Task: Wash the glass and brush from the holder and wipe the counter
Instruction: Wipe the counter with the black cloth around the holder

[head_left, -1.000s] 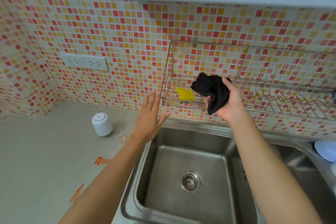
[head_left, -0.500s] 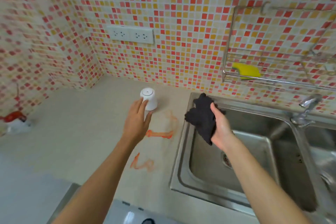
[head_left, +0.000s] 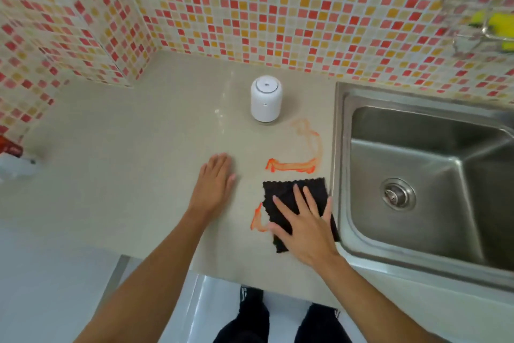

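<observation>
One black cloth, square with a zigzag edge, lies flat on the smooth beige counter, just left of the one steel sink. The right hand presses it with straight, spread fingers. The left hand rests flat on the bare counter to the left, fingers straight and together. Two orange smears show: a long one just beyond the cloth, a short one at its left edge. One white rounded cylinder stands farther back. A yellow sponge sits in the wire rack, far right.
</observation>
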`<action>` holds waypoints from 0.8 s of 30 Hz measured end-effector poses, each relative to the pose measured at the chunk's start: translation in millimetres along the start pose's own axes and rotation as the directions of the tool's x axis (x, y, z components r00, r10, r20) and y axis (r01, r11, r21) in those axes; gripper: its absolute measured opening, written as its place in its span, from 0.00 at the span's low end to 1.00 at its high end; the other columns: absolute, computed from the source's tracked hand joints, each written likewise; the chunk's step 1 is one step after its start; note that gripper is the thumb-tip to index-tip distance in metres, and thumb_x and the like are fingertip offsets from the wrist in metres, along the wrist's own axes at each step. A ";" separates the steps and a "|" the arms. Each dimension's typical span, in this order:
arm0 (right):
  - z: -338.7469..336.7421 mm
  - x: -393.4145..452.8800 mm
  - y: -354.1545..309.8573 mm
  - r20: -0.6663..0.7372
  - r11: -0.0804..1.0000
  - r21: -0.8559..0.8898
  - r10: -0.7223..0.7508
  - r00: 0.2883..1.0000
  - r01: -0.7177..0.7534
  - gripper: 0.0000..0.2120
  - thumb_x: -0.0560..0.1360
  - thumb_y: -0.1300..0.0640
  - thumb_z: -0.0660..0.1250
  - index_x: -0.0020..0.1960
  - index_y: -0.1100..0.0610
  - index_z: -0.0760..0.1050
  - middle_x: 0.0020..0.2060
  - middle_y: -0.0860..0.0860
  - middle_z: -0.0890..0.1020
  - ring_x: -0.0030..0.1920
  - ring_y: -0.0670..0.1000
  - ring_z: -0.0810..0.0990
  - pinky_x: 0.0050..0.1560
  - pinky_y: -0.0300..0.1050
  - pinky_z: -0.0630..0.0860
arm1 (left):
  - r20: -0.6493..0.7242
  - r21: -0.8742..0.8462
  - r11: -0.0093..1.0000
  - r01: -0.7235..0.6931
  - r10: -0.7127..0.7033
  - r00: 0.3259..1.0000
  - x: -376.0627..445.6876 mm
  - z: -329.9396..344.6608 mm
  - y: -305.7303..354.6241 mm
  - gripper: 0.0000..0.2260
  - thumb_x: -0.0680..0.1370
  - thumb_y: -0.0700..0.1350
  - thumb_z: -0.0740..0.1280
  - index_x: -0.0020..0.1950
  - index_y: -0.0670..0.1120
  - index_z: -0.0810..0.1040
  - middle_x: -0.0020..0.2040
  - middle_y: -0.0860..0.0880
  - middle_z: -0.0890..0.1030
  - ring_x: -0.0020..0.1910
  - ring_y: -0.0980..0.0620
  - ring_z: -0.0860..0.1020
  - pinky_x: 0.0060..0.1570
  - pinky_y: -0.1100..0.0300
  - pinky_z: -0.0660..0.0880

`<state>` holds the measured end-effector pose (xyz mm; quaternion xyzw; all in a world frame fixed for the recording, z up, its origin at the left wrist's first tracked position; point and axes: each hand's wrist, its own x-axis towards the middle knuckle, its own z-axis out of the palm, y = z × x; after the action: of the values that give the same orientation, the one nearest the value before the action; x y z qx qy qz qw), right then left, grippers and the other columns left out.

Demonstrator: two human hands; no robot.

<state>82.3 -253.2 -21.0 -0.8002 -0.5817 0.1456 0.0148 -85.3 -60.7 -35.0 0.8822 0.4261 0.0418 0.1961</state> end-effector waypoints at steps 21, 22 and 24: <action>14.8 80.7 -3.2 -0.190 0.940 -0.017 0.331 0.924 -0.340 0.30 0.80 0.37 0.42 0.79 0.47 0.49 0.78 0.55 0.55 0.78 0.57 0.51 0.73 0.70 0.48 | -0.130 -0.045 0.999 -0.026 0.020 0.991 -5.8 18.6 -20.2 0.22 0.83 0.46 0.50 0.76 0.42 0.63 0.77 0.44 0.62 0.77 0.48 0.57 0.77 0.55 0.49; 17.6 69.3 -12.4 -0.192 0.941 -0.011 0.331 0.924 -0.339 0.30 0.81 0.37 0.43 0.79 0.47 0.50 0.78 0.56 0.55 0.78 0.58 0.51 0.72 0.70 0.48 | -0.129 -0.044 0.999 -0.026 0.020 0.991 -5.5 18.8 -21.0 0.22 0.82 0.45 0.50 0.76 0.42 0.63 0.76 0.44 0.63 0.77 0.48 0.58 0.76 0.56 0.49; 26.6 37.0 -38.4 -0.183 0.958 0.005 0.284 0.941 -0.288 0.30 0.80 0.37 0.46 0.79 0.47 0.51 0.78 0.57 0.56 0.78 0.59 0.53 0.73 0.70 0.48 | -0.136 -0.053 0.998 -0.034 0.026 0.990 -5.3 18.4 -21.8 0.22 0.82 0.43 0.51 0.75 0.42 0.64 0.76 0.44 0.64 0.76 0.47 0.59 0.76 0.58 0.48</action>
<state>50.5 -210.1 -47.0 -0.8862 -0.4570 0.0663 0.0376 -100.3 -58.3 -59.8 0.8779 0.4238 0.1159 0.1903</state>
